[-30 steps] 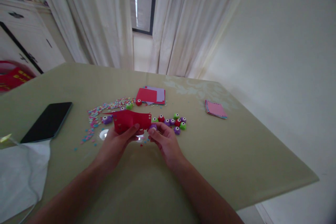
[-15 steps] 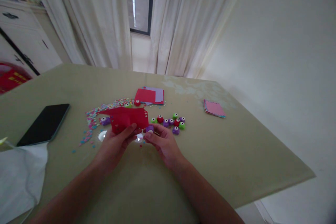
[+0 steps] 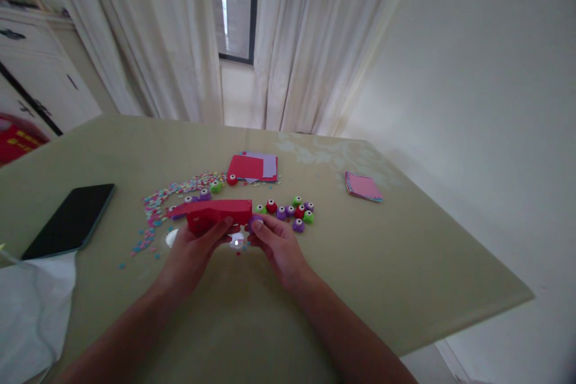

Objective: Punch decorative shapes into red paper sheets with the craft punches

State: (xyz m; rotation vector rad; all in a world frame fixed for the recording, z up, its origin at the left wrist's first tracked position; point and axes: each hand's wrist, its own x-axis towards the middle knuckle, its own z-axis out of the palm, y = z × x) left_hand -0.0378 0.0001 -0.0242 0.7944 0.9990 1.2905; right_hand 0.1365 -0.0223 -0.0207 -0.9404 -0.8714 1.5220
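Observation:
My left hand (image 3: 193, 252) is closed on a sheet of red paper (image 3: 222, 211), thumb on top, holding it above the table. Small punched holes show near the paper's edges in the earlier views. In my right hand (image 3: 281, 252) a small purple paper punch (image 3: 254, 224) is pinched at the paper's right edge; my fingers partly cover it. Whether the paper sits inside its slot, I cannot tell. Several purple, red and green punches, each with an eye-like top, stand just beyond my right hand, among them a purple punch (image 3: 298, 225).
Colourful confetti (image 3: 155, 207) lies in a curve at the left. Red and lilac paper sheets (image 3: 247, 167) lie behind my hands, and a pink paper stack (image 3: 363, 186) at the right. A black tablet (image 3: 69, 219) and a white cloth (image 3: 38, 312) are on the left side of the table.
The red paper has tilted flatter, so its face shows less. Both hands keep their hold, and the purple punch stays at the paper's right edge. The view has shifted slightly.

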